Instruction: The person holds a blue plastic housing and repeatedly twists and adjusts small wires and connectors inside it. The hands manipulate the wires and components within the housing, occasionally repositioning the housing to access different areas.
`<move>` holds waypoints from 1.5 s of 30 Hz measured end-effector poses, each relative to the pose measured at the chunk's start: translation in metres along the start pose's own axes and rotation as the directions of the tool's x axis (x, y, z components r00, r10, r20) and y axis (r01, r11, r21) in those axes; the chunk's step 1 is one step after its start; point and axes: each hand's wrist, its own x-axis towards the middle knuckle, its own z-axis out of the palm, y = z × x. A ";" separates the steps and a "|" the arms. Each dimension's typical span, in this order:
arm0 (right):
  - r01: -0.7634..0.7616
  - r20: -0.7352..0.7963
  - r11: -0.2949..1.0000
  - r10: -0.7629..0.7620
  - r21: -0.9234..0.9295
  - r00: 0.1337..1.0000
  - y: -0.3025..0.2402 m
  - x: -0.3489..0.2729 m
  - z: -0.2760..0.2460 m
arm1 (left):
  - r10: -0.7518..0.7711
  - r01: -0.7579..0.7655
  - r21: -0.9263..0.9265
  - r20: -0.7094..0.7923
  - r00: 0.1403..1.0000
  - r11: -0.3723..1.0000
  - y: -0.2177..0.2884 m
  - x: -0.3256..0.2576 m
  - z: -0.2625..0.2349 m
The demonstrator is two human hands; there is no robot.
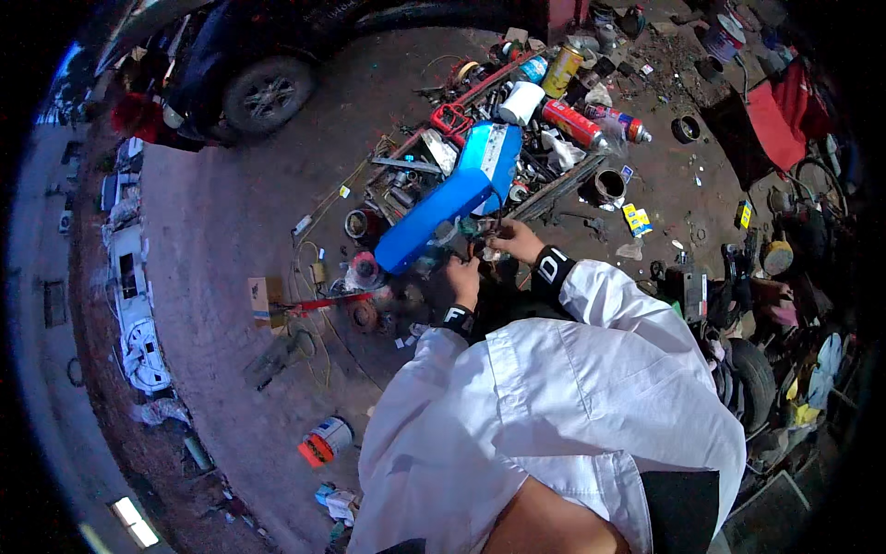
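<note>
My left hand (463, 281) is closed, its fingertips on a small dark part too shadowed to make out. Right beside it, my right hand (517, 241) pinches at the same dark spot, so the hands nearly meet. Just beyond them lies a long bright-blue panel (429, 220), slanting over a tray of tools. A blue box-shaped piece with a pale top (494, 148) adjoins its far end. Left of my left hand a red-rimmed round part (363, 270) rests by the panel's near end.
Spray cans (572, 122), a white cup (521, 102) and a yellow can (562, 72) crowd the tool tray's far side. An open tin (609, 186) stands to the right. A paint bucket (326, 441) lies at lower left. A parked vehicle's wheel (269, 95) is at upper left.
</note>
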 end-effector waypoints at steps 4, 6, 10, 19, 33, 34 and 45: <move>-0.058 -0.097 0.961 0.032 -0.272 0.995 0.031 0.002 -0.045 | 0.039 -0.039 0.108 0.000 0.999 0.993 0.022 -0.021 0.026; -0.128 -0.071 0.921 0.109 -0.369 0.992 0.027 0.008 -0.056 | 0.068 -0.058 0.130 -0.067 0.995 0.990 0.029 -0.021 0.033; -0.135 -0.073 0.989 0.130 -0.056 0.989 0.016 0.016 -0.046 | -0.096 0.127 0.182 -0.171 0.981 0.975 -0.002 -0.011 0.046; -0.292 -0.076 0.922 0.320 0.253 0.944 -0.006 0.040 -0.050 | -0.077 0.118 0.142 -0.264 0.961 0.983 -0.010 -0.037 0.021; -0.100 -0.076 0.870 0.155 0.484 0.985 0.029 0.048 -0.035 | 0.008 -0.141 0.187 0.573 0.820 0.972 0.260 -0.011 -0.020; -0.082 -0.112 0.951 0.120 0.297 0.986 0.031 0.050 -0.034 | 0.110 -0.294 0.237 0.575 0.811 0.926 0.269 0.001 -0.023; 0.071 -0.303 0.959 0.016 0.274 0.953 0.046 0.057 -0.003 | 0.231 -0.706 0.333 0.785 0.575 0.625 0.246 0.084 -0.052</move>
